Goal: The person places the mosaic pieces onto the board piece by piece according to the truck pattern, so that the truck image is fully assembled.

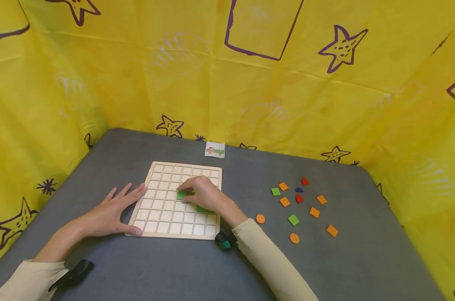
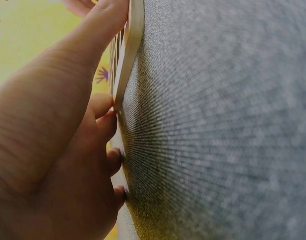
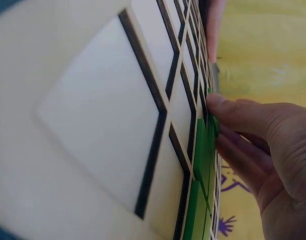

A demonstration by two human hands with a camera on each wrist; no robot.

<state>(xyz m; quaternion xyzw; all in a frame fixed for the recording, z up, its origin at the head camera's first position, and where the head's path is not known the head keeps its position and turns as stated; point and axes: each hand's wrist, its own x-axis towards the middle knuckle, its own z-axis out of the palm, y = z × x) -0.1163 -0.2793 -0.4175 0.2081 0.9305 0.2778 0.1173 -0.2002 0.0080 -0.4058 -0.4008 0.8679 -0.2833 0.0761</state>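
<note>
Green tile [image 1: 181,195], pinched between the thumb and fingertips of my right hand [image 1: 202,193], is at the middle of the grid board [image 1: 163,205]; whether it sits down in a cell I cannot tell. I judge it light, stiff and hard to break, perhaps slick on its flat face, so I'd hold it by opposite edges. My left hand [image 1: 112,213], fingers spread and gripping nothing, touches the grid board's left edge. More green tiles [image 1: 204,209] lie toward its right edge.
</note>
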